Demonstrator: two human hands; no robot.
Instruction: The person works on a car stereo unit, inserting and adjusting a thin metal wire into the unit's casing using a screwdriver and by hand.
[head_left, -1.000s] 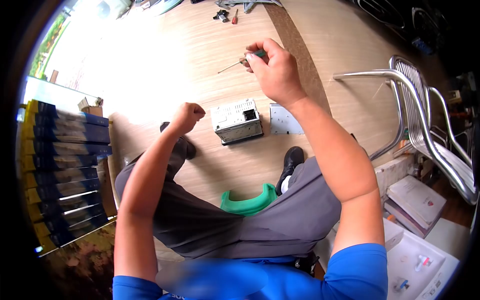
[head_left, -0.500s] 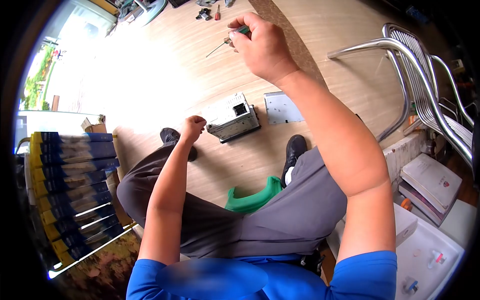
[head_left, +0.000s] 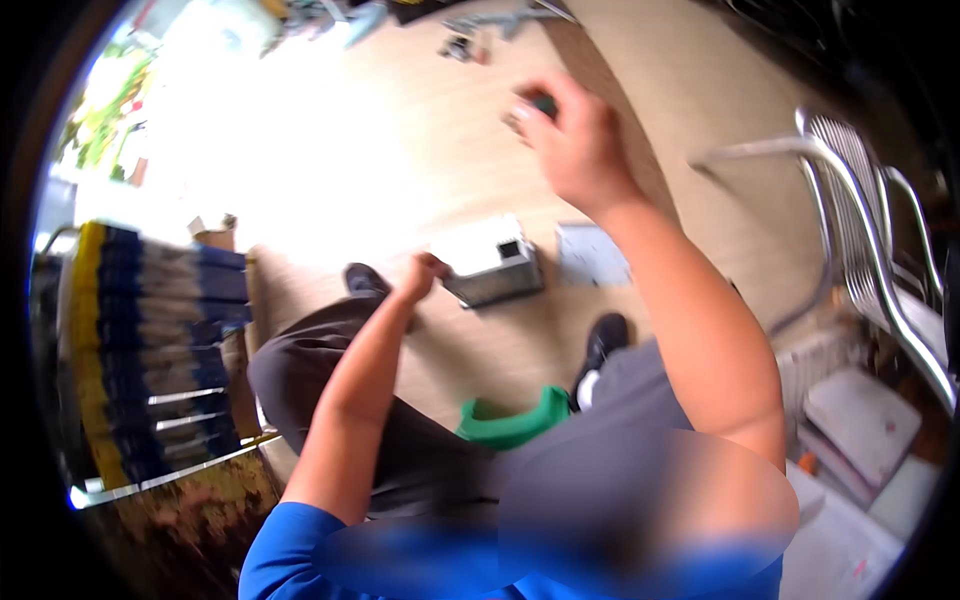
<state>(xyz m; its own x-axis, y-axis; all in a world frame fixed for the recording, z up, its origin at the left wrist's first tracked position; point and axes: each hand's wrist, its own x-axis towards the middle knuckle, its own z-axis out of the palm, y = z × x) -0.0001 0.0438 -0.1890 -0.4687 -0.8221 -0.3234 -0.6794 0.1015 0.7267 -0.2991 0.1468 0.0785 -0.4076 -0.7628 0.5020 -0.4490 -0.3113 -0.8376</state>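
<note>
My right hand point(head_left: 580, 140) is raised above the floor, its fingers closed around a screwdriver point(head_left: 543, 104). Only the dark green handle shows clearly; motion blurs the shaft. Lower and to the left, my left hand point(head_left: 425, 272) has its fingers pinched together at the left end of a metal-cased electronic unit point(head_left: 490, 270). Whether a small part is between those fingers is hidden. The boxy unit rests on the floor, with a dark square opening near its top right. Just right of it lies a flat metal cover plate point(head_left: 592, 253).
A green plastic stool point(head_left: 515, 420) stands between my legs. Stacked blue-and-yellow boxes point(head_left: 120, 350) rise at the left. On the right are a metal-tube chair point(head_left: 850, 200) and books point(head_left: 862, 425). Small tools point(head_left: 465, 47) lie on the far floor.
The view has shifted, so the scene sits lower and further right. My left hand has come closer to the unit's left end. My right hand still holds the screwdriver up.
</note>
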